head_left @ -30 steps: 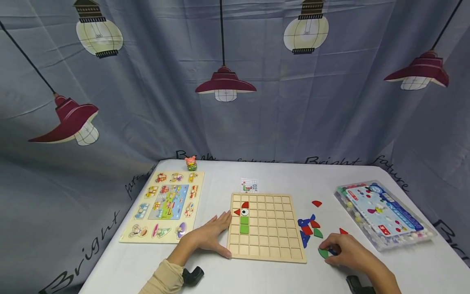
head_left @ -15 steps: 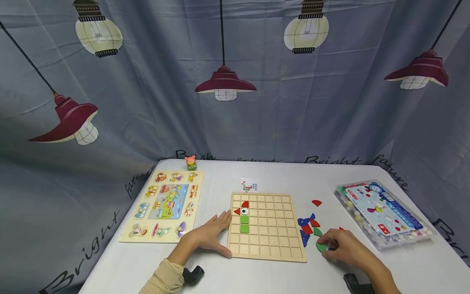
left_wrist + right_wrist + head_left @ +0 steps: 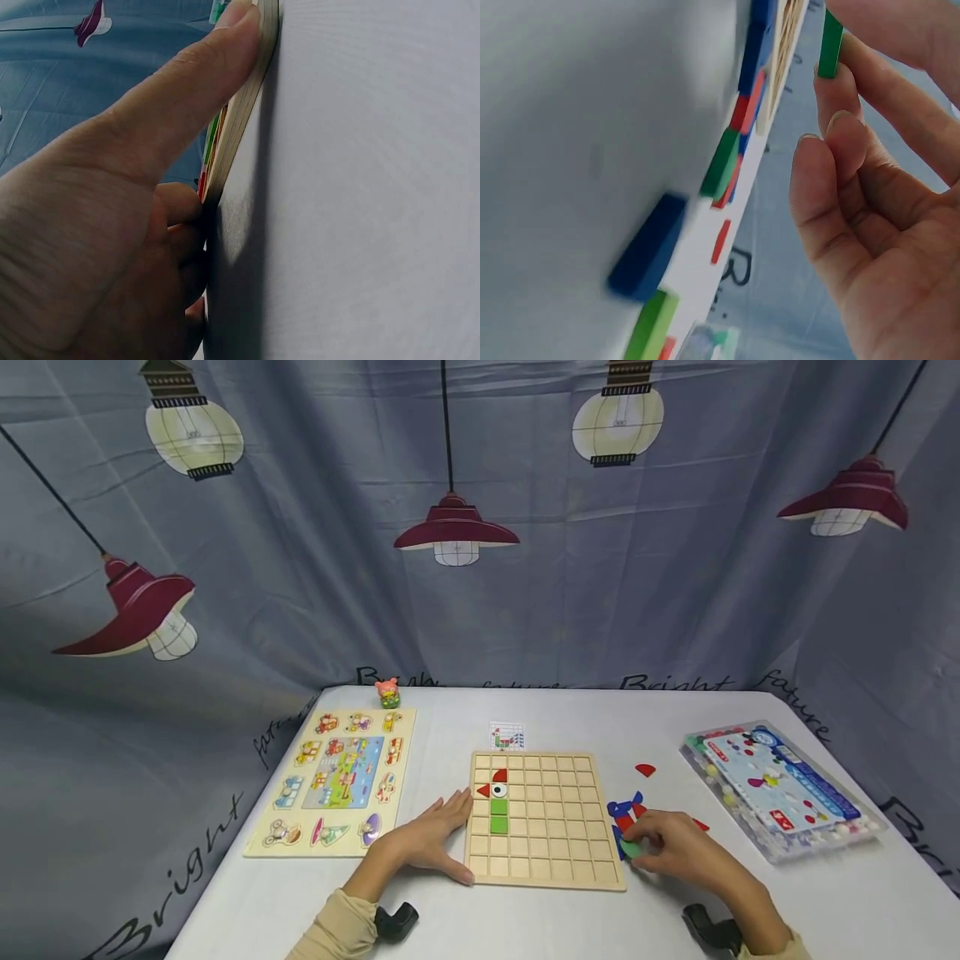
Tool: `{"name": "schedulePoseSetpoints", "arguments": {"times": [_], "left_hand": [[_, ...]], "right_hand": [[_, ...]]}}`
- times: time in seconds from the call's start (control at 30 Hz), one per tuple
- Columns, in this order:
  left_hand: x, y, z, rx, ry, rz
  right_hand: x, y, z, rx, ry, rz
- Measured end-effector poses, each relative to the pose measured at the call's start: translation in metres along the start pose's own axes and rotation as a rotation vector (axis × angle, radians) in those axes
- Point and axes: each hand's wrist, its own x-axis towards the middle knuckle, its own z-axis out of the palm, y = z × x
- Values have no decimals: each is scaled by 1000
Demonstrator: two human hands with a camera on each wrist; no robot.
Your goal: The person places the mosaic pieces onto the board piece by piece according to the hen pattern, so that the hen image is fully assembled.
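A wooden grid board (image 3: 555, 862) lies in front of me. On its left part sit two green square tiles (image 3: 498, 816), an eye tile (image 3: 498, 790) and two red tiles (image 3: 500, 775). My left hand (image 3: 429, 840) rests against the board's left edge with extended fingers; its thumb (image 3: 187, 90) touches the edge in the left wrist view. Right of the board, my right hand (image 3: 686, 852) pinches a green round-edged tile (image 3: 631, 850) between thumb and fingers. The tile (image 3: 830, 46) is clear of the table in the right wrist view. Blue tiles (image 3: 619, 810) lie beside it, partly covered by the hand.
A small picture card (image 3: 507, 736) lies behind the board. A picture puzzle board (image 3: 408, 727) and a pink-headed figurine (image 3: 387, 693) stand left. At right is a clear plastic box (image 3: 780, 789). Loose red tiles (image 3: 645, 770) lie between; a blue tile (image 3: 649, 247) shows in the right wrist view.
My right hand has lifted the green tile and carried it left and slightly away, towards the board's right edge. The left hand has stayed in place; the head view has shifted slightly.
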Motion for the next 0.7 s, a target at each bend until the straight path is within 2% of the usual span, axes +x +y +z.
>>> {"name": "schedulePoseSetpoints", "arguments": {"times": [0.23,0.47,0.7], "left_hand": [[1,0,2,-6,1,-9],[0,1,4,12,-4,-9],[1,1,0,22,-4,-13]], "right_hand": [[14,-13,4,-40,11,-89],[27,-23,12,5,-26,-167],[44,-46,20,-7,-31,-201]]}}
